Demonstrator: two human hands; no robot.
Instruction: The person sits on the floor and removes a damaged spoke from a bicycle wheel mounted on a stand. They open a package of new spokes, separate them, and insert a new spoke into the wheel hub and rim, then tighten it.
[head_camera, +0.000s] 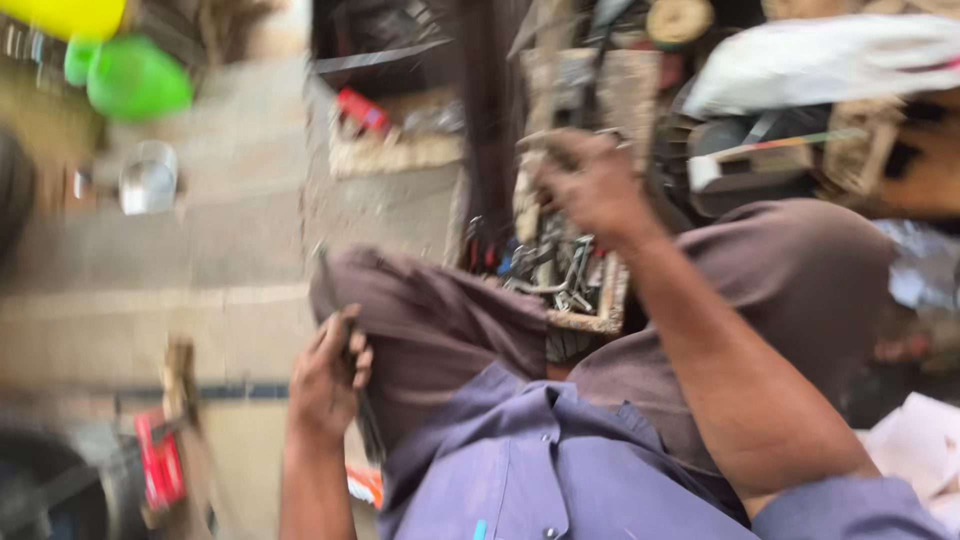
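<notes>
Pretty blurry shot. The left hand (328, 375) sits near and left, fingers curled shut around a thin dark metal strip (366, 425) running down beside the brown-trousered knee (430, 320). The right hand (590, 185) reaches farther out, over a worn wooden tray of metal tools (585, 320) between the 2 knees; can't tell if it's gripping anything. A shiny metal pot (148, 180) sits on the concrete floor (230, 230), far left.
</notes>
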